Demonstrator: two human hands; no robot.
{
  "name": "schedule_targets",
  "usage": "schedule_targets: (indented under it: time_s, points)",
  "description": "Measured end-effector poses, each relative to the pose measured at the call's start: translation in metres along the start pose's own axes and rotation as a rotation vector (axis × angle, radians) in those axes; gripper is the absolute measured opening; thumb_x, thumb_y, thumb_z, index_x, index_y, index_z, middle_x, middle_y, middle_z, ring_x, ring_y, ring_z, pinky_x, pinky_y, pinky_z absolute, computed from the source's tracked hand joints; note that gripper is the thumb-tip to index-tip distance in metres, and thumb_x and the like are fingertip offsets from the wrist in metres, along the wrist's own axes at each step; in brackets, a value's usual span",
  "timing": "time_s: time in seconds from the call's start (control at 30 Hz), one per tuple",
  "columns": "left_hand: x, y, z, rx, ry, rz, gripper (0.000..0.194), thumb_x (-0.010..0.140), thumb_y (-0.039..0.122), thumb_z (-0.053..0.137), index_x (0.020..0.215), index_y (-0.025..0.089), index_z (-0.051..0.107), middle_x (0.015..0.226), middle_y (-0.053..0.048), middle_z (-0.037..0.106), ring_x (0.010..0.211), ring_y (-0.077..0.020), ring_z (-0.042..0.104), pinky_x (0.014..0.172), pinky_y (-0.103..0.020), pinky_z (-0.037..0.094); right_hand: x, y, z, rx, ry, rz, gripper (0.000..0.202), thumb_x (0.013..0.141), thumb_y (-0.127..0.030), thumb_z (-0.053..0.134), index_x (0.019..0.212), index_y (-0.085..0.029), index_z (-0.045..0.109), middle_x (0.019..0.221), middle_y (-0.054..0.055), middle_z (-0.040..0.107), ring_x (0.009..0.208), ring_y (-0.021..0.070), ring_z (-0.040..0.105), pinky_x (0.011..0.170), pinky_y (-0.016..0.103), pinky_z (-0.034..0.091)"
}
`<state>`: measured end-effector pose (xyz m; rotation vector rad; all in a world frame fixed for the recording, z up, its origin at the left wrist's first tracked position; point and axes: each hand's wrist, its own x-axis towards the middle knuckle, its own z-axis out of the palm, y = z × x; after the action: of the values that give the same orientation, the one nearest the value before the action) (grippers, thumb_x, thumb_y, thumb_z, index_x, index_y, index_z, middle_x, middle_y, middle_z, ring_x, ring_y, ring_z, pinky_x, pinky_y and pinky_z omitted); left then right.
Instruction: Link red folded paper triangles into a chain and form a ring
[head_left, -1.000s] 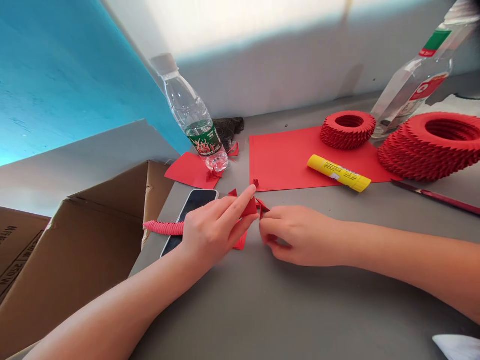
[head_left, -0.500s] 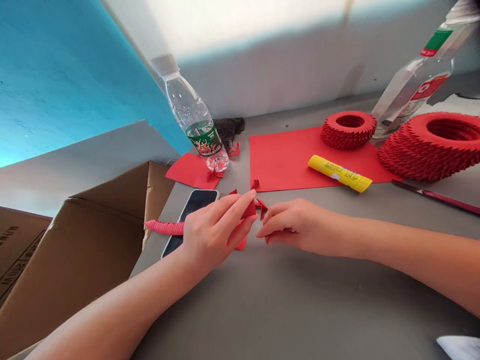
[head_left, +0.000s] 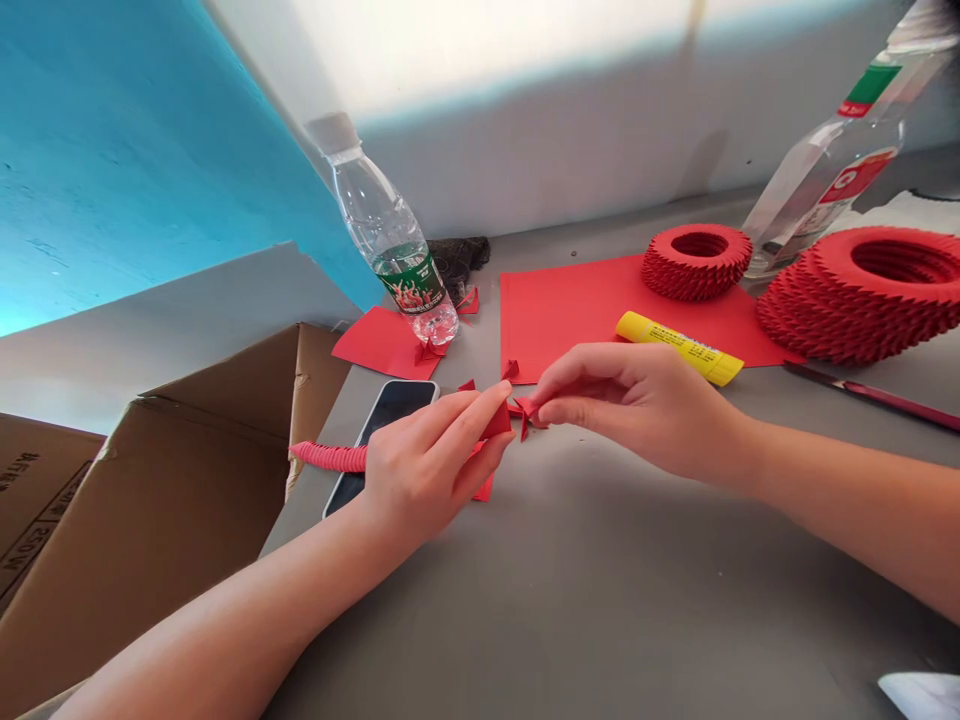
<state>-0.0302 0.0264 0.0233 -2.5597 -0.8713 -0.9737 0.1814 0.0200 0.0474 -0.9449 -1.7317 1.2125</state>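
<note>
My left hand (head_left: 427, 450) is closed on a red folded paper piece (head_left: 495, 420), held between thumb and fingers. A curved pink-red stack of folded paper (head_left: 330, 457) reaches out to the left from behind this hand, over a phone (head_left: 397, 400); its other end is hidden. My right hand (head_left: 637, 400) pinches at a small red folded paper piece (head_left: 528, 408) just right of the left fingertips. Other small red folded pieces (head_left: 511, 370) lie around the fingers, partly covered.
Behind my hands lie a red paper sheet (head_left: 562, 310) and a yellow glue stick (head_left: 679, 348). Two red paper rings (head_left: 697, 285) (head_left: 840, 320), a pen-like tool (head_left: 885, 395) and a glass bottle (head_left: 825, 190) are at right. A plastic bottle (head_left: 390, 220) and cardboard box (head_left: 187, 480) stand left.
My right hand has moved up and away from me, from below the small folded pieces to the one beside my left fingertips. My left hand has stayed almost still.
</note>
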Motion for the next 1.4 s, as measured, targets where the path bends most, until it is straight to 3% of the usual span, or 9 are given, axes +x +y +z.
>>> schedule_targets:
  time_s: [0.17, 0.3, 0.4, 1.07, 1.4]
  points:
    - [0.001, 0.000, 0.000, -0.004, 0.008, 0.005, 0.036, 0.077, 0.018, 0.058, 0.113, 0.017, 0.052, 0.089, -0.004, 0.065, 0.072, -0.0104, 0.061, 0.064, -0.018, 0.047, 0.001, 0.005, 0.002, 0.108, 0.007, 0.099, 0.008, 0.072, -0.025, 0.061, 0.079, -0.023, 0.061, 0.073, -0.002, 0.065, 0.072, 0.0146, 0.064, 0.067, 0.028, 0.052]
    - [0.000, 0.000, 0.000, -0.010, 0.009, 0.016, 0.038, 0.075, 0.017, 0.060, 0.113, 0.016, 0.052, 0.091, -0.005, 0.065, 0.074, -0.0110, 0.061, 0.063, -0.019, 0.047, 0.000, 0.005, 0.005, 0.105, 0.016, 0.093, 0.019, 0.073, -0.025, 0.060, 0.092, -0.027, 0.062, 0.081, -0.003, 0.067, 0.077, 0.0141, 0.063, 0.072, 0.028, 0.052]
    - [-0.002, 0.000, 0.000, -0.008, 0.013, 0.022, 0.040, 0.075, 0.017, 0.060, 0.114, 0.016, 0.052, 0.092, -0.005, 0.065, 0.074, -0.0109, 0.061, 0.064, -0.019, 0.047, -0.002, 0.003, 0.008, 0.069, 0.011, 0.073, 0.014, 0.074, -0.027, 0.058, 0.086, -0.026, 0.065, 0.083, -0.002, 0.067, 0.079, 0.0145, 0.063, 0.074, 0.028, 0.052]
    - [0.003, 0.004, -0.003, 0.127, 0.039, 0.131, 0.036, 0.075, 0.019, 0.060, 0.110, 0.016, 0.054, 0.081, -0.003, 0.066, 0.062, -0.0102, 0.059, 0.052, -0.019, 0.041, -0.002, 0.002, 0.015, 0.055, 0.019, 0.130, 0.013, 0.076, -0.026, 0.055, 0.083, -0.017, 0.063, 0.073, 0.001, 0.063, 0.067, 0.0125, 0.058, 0.062, 0.026, 0.049]
    - [0.002, 0.005, -0.001, 0.066, -0.017, 0.039, 0.033, 0.077, 0.019, 0.059, 0.109, 0.016, 0.054, 0.084, -0.003, 0.066, 0.065, -0.0090, 0.060, 0.055, -0.018, 0.042, -0.002, 0.004, 0.013, -0.011, -0.002, 0.120, 0.015, 0.077, -0.029, 0.054, 0.084, -0.019, 0.062, 0.075, 0.001, 0.064, 0.070, 0.0138, 0.059, 0.063, 0.027, 0.048]
